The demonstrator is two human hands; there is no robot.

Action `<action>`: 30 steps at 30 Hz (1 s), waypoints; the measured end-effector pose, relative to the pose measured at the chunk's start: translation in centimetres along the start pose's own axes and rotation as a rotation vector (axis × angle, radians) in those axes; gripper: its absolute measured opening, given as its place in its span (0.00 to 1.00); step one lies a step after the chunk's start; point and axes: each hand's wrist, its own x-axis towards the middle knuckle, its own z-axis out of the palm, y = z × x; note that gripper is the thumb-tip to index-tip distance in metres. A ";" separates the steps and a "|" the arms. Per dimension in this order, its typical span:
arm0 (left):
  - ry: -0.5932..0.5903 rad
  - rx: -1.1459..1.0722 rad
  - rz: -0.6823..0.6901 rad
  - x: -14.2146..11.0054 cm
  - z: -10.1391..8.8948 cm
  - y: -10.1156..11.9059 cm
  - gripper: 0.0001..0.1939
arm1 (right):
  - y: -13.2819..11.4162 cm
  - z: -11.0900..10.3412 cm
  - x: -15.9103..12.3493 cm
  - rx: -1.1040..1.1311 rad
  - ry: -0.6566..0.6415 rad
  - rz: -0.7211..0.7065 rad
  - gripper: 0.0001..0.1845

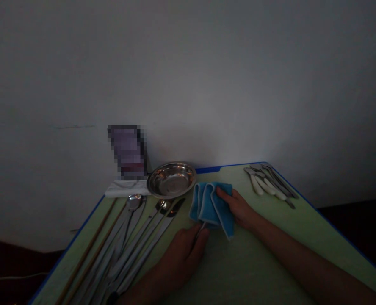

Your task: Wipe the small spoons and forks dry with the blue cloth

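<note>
My left hand (186,250) is closed round the thin metal handle (202,228) of a piece of cutlery. The far end of that piece is hidden under a folded blue cloth (211,205) with pale edging, so its kind cannot be made out. My right hand (239,207) grips the cloth from the right side, thumb on top. Just left of the cloth lies a knife (174,208) with a dark, shiny blade. Behind my hands stands a round stainless steel bowl (172,182).
Spoons (134,201) and other long metal cutlery lie along the left, beside wooden chopsticks (92,250). White-handled cutlery (264,184) lies at the back right. A white folded cloth (126,188) lies before a blurred, upright screen (129,150). The green table (254,271) meets a wall.
</note>
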 end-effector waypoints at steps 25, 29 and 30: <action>-0.049 0.080 0.048 -0.1 0.3 -0.3 0.17 | -0.4 -0.1 -0.4 -0.023 -0.092 0.012 0.14; -0.034 0.060 0.064 -0.2 0.1 0.0 0.14 | 0.0 0.1 0.1 0.040 0.034 0.047 0.15; -0.035 0.049 0.060 -0.2 0.0 0.1 0.14 | 0.0 0.1 0.2 0.066 0.052 0.056 0.16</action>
